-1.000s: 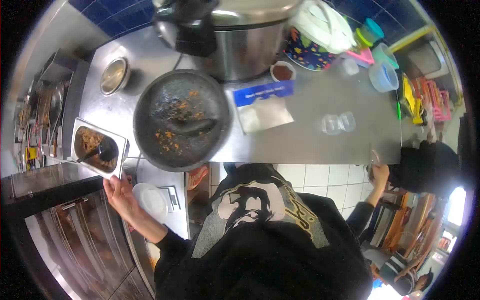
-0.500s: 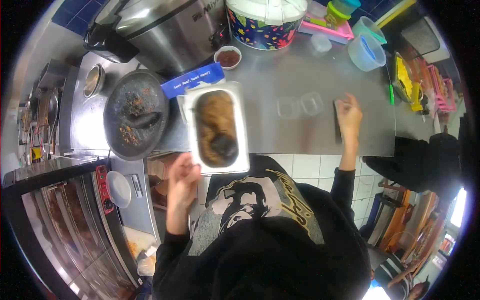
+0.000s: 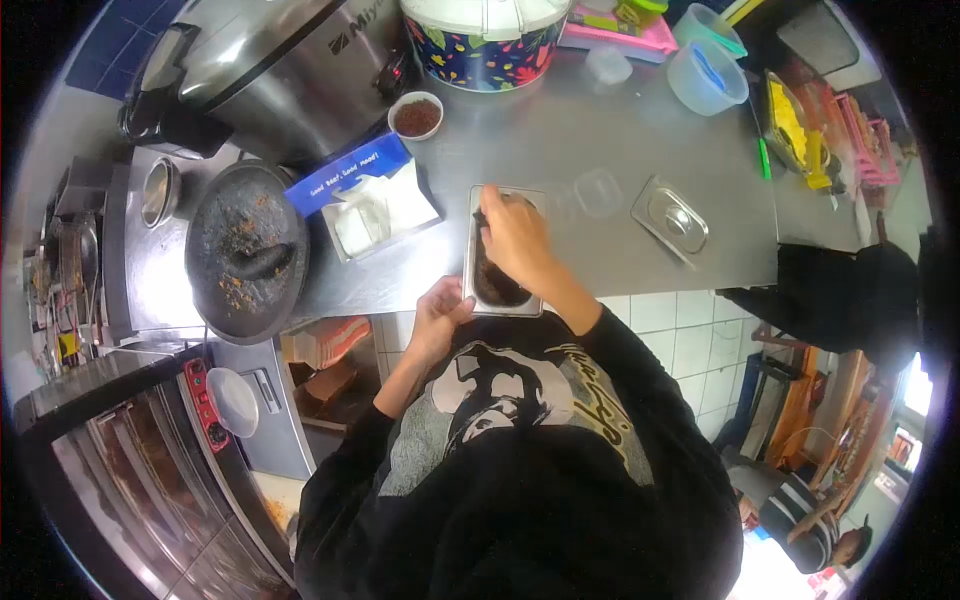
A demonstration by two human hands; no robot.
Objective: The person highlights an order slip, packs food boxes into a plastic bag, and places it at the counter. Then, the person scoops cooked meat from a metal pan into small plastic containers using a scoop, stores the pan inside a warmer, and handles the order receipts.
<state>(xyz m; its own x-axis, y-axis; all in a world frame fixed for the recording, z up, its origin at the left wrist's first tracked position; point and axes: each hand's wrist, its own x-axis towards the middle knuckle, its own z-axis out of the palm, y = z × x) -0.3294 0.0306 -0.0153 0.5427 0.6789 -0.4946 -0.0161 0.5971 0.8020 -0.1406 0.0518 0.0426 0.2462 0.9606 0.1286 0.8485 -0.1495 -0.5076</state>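
A small steel food pan (image 3: 532, 305) with brown contents rests near the counter's front edge. My left hand (image 3: 438, 318) holds its lower left corner, thumb on the rim. Over the pan is my right hand (image 3: 520, 240), fingers closed around something dark that it mostly hides; I cannot make out what it is. Right of the pan lies a steel lid (image 3: 675, 220) with a raised handle. Between them are clear plastic pieces, one a small square container or lid (image 3: 598, 192).
Left of the pan sit an open blue-and-white box (image 3: 345, 178) holding white sheets and a dark stone mortar (image 3: 205, 285) with its pestle. Behind are a bowl of reddish-brown flakes (image 3: 416, 117), a large steel cooker (image 3: 300, 70), a floral pot (image 3: 480, 60) and a clear tub (image 3: 708, 80).
My right hand has left the steel lid, now flat on the counter, and moved left over the pan. The pan has moved right, uncovering the box. My left hand still holds its edge.
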